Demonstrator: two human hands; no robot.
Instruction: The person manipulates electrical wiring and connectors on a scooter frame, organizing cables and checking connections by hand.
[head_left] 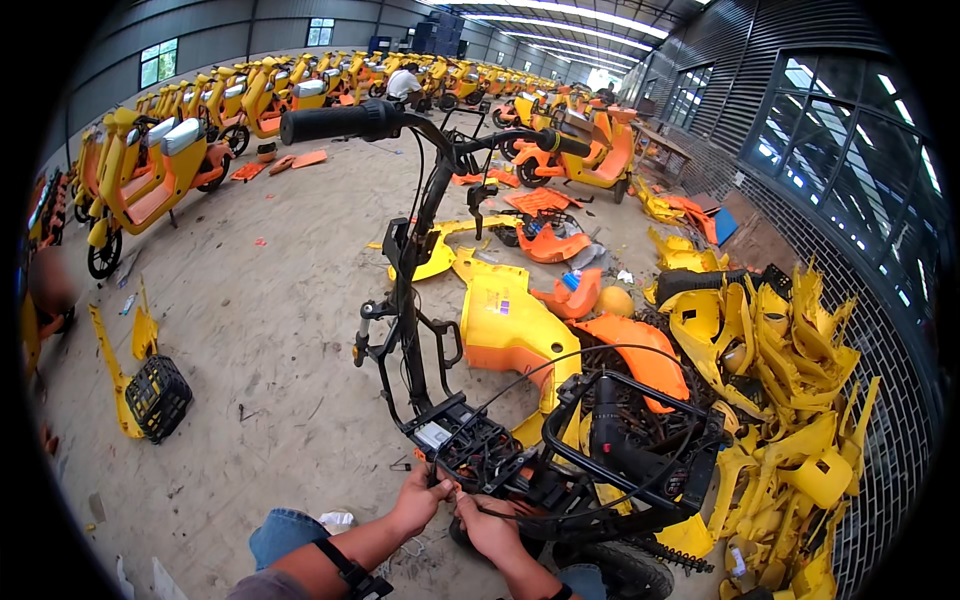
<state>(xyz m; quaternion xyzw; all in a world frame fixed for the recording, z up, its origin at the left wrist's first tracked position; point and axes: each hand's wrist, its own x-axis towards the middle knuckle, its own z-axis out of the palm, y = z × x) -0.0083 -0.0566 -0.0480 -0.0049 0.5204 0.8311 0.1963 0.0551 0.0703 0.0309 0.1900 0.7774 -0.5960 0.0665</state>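
A stripped electric scooter stands before me, its bare black frame (405, 290) showing and its handlebar (340, 124) at the top. Down at its low middle section, my left hand (415, 507) is closed, thumb and fingers pinching a thin black cable (434, 462). Close against it, my right hand (490, 527) is closed too, its fingertips meeting the left ones at the cable; the exact spot they pinch is mostly hidden. Just beyond my fingers lies an open tray of wiring (478, 450) with a silver box (433, 435). A black rear rack (640, 490) rises to the right.
Yellow body panels (780, 440) are heaped along the brick wall at right. A large yellow cover (505, 310) and orange panels (640, 355) lie beyond the frame. A black basket (158, 398) sits on the floor at left. Rows of yellow scooters (160, 180) and a person (403, 84) are farther back.
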